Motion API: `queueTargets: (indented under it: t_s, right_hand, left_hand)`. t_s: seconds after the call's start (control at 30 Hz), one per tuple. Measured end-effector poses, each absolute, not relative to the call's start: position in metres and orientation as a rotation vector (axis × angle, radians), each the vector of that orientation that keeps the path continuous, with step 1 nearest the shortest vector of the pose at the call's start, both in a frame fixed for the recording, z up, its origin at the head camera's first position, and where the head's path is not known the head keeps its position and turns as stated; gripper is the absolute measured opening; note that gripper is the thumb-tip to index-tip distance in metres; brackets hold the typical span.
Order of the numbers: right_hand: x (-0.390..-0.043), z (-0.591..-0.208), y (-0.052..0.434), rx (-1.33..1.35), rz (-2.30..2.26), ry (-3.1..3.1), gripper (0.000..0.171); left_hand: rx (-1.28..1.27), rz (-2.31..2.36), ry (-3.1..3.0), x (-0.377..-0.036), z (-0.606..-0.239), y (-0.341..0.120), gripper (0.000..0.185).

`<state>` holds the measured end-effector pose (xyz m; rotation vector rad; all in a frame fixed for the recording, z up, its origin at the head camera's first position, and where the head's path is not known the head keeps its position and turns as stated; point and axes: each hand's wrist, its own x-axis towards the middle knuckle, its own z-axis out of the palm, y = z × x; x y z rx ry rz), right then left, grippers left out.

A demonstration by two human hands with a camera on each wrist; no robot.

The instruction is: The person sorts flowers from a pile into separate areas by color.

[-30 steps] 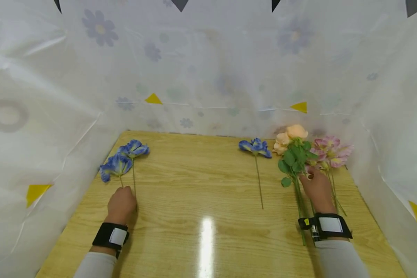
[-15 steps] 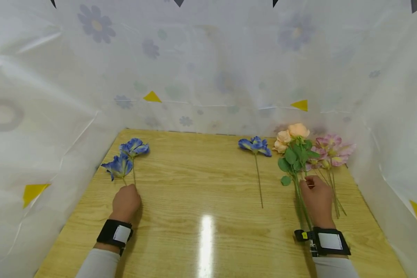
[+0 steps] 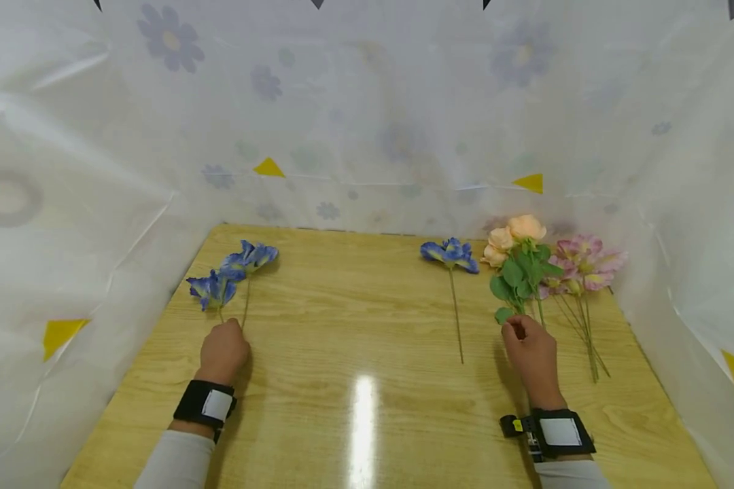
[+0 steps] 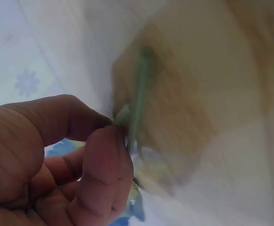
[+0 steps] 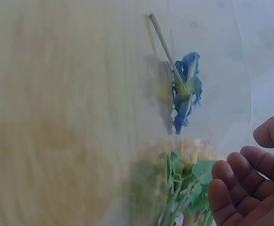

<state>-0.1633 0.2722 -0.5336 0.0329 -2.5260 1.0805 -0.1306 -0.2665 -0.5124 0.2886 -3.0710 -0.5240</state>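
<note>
At the left of the head view, my left hand (image 3: 224, 351) pinches the green stem (image 4: 137, 94) of a blue flower (image 3: 213, 290) between thumb and forefinger. A second blue flower (image 3: 250, 259) lies just beyond it, its stem running down beside the hand. On the right, my right hand (image 3: 532, 356) is over the stems of the peach roses (image 3: 525, 228), with its fingers loosely bent and nothing in them in the right wrist view. A single blue flower (image 3: 450, 255) lies to the left of the roses, stem toward me.
Pink flowers (image 3: 587, 263) lie to the right of the roses, with several thin stems toward the front. The wooden table (image 3: 348, 312) is bounded by a white patterned plastic sheet (image 3: 367, 102) at the back and both sides.
My left hand and the two blue flowers have shifted slightly right and away from me. The right hand has drawn back and left from beside the pink flowers, over the rose stems.
</note>
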Motion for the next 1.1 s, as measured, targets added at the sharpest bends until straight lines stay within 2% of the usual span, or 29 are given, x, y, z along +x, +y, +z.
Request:
queueTargets:
  t_s: [0.23, 0.47, 0.57, 0.87, 1.1]
  right_hand:
    - [-0.162, -0.531, 0.268, 0.025, 1.105, -2.541, 0.026]
    - [-0.163, -0.533, 0.268, 0.015, 1.13, -2.56, 0.027]
    - [-0.163, -0.535, 0.267, 0.015, 1.144, -2.553, 0.026]
    - [-0.163, -0.538, 0.251, -0.016, 1.224, -2.531, 0.025]
    - [-0.157, -0.534, 0.216, -0.028, 1.403, -2.556, 0.028]
  left_hand:
    - [0.292, -0.567, -3.128, -0.131, -0.51, -0.268, 0.016]
    - [0.345, -0.746, -3.122, -0.128, -0.506, -0.264, 0.041]
    - [0.341, -0.831, -3.095, -0.123, -0.5, -0.256, 0.045]
    - [0.17, -0.937, -2.973, -0.109, -0.496, -0.207, 0.04]
    - [0.013, -1.099, -2.862, -0.098, -0.506, -0.157, 0.036]
